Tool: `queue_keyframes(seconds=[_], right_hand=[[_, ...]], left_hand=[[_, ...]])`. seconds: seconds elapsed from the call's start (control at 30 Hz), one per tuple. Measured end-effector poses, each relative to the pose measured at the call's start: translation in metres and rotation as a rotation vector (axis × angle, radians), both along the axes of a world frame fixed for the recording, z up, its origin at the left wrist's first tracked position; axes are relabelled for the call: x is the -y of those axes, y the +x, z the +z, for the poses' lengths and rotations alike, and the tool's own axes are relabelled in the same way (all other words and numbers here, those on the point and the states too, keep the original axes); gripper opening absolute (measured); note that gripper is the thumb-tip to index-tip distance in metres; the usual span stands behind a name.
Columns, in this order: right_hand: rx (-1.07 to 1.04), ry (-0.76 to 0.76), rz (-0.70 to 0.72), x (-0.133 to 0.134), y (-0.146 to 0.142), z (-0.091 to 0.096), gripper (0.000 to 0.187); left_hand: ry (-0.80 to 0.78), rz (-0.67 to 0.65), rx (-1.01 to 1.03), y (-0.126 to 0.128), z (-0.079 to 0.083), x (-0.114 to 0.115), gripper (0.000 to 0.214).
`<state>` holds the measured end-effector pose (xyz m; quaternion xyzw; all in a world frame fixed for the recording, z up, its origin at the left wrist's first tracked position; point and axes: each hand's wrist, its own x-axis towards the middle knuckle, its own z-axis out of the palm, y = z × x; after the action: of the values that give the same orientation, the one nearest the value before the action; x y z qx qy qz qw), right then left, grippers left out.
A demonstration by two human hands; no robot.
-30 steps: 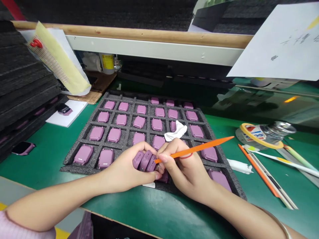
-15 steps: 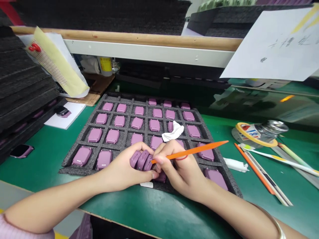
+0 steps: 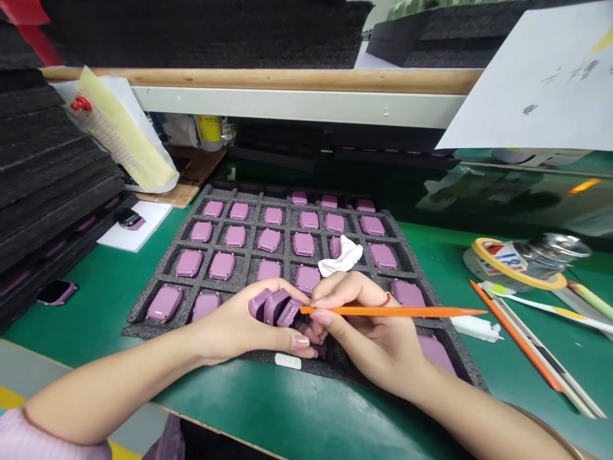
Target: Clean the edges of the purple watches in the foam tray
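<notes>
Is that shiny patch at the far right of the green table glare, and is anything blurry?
Head view: yes, the green table gives mirror-like reflections there, with an orange glint; even light, only soft shadow under the left hand and right hand; purple cases and orange stick look sharp.

Hidden under right hand [image 3: 368, 332]: front tray [image 3: 143, 322] cells. Impossible to tell: contact of stick [image 3: 397, 312] tip with cases [image 3: 275, 305] in left hand [image 3: 239, 326]. Cut off at right edge: paper [image 3: 536, 89], writing too small to read. Cut off left: foam stack [image 3: 48, 160].
</notes>
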<state>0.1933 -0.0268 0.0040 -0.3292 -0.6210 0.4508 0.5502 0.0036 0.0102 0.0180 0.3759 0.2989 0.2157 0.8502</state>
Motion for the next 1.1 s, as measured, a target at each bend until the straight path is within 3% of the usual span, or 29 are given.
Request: queue_keyframes(seconds=[0.53, 0.83, 1.1], right_hand=[[0.036, -0.088, -0.047, -0.003, -0.006, 0.006, 0.013], [0.072, -0.328, 0.024, -0.005, -0.002, 0.011, 0.024], [-0.007, -0.315, 0.065, -0.001, 0.001, 0.014, 0.028]], left_hand=[[-0.037, 0.018, -0.001, 0.0, -0.001, 0.0, 0.029], [0.156, -0.023, -0.163, 0.002, 0.003, 0.002, 0.035], [0.205, -0.07, -0.122, 0.001, 0.002, 0.005, 0.032]])
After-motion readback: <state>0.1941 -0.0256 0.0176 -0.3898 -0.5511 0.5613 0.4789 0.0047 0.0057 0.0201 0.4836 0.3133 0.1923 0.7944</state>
